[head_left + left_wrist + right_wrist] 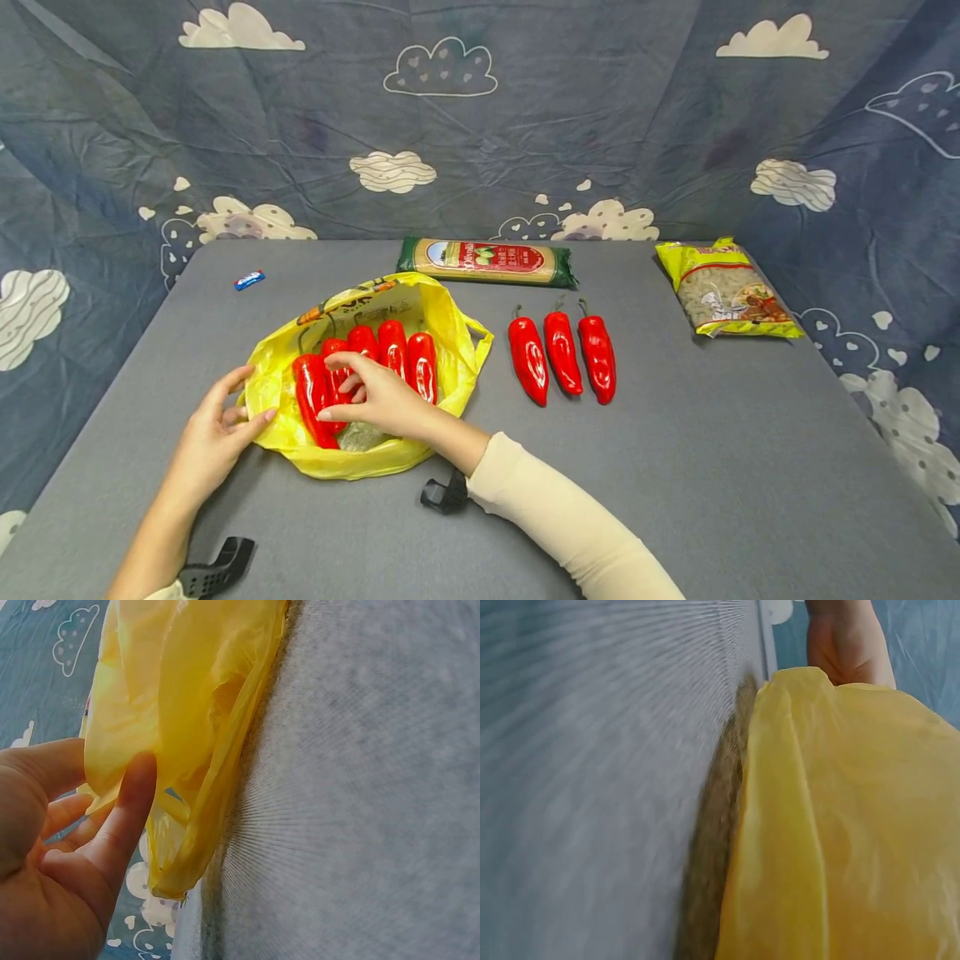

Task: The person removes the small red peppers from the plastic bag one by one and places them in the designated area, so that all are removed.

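Observation:
A yellow plastic bag (352, 462) lies with its mouth spread, several shiny red peppers (422, 367) side by side inside. My left hand (217, 425) pinches the bag's left rim between thumb and fingers; the left wrist view shows the thumb (139, 787) on the yellow plastic. Over the bag's mouth is my right hand (382, 400), thumb and index finger apart, fingertips above the leftmost pepper (309, 387). Whether they touch it is unclear. In the right wrist view the bag's wall (885, 840) hides the right fingers. Three more red peppers (562, 354) lie right of the bag.
Behind the bag lies a long spaghetti pack (487, 261) with green ends. A yellow printed food packet (723, 292) sits at the back right. Near the back left is a small blue wrapped item (250, 280). Cloud-patterned cloth (562, 125) hangs around the grey table (712, 467).

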`<action>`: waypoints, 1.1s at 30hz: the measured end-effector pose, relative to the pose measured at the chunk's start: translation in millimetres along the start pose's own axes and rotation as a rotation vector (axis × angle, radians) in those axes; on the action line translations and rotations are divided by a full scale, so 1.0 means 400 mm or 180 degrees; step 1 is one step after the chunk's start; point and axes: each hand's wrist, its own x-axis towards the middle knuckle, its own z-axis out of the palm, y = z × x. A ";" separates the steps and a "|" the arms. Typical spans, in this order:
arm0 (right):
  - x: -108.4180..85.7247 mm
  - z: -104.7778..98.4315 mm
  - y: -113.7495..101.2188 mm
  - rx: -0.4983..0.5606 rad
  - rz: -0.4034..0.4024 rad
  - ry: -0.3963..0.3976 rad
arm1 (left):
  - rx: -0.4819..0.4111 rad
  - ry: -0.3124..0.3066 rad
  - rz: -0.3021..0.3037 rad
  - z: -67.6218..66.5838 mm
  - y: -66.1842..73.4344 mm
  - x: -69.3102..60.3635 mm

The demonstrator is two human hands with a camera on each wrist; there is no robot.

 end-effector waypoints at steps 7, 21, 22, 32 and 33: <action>0.017 0.019 0.003 0.0056 0.0215 -0.0043 | -0.0078 -0.0067 -0.0046 0.001 0.002 0.000; 0.030 0.035 0.004 -0.0024 0.0143 -0.0065 | -0.0716 -0.0208 -0.0034 0.018 -0.007 0.003; 0.031 0.036 0.005 0.0019 0.0131 -0.0067 | -0.0773 -0.0211 -0.0030 0.019 -0.007 0.003; 0.032 0.033 0.009 0.0314 0.0209 -0.0139 | -0.1512 -0.0372 0.0029 0.023 -0.010 0.005; 0.033 0.033 0.009 0.0295 0.0201 -0.0146 | -0.1547 -0.0384 0.0042 0.023 -0.008 0.005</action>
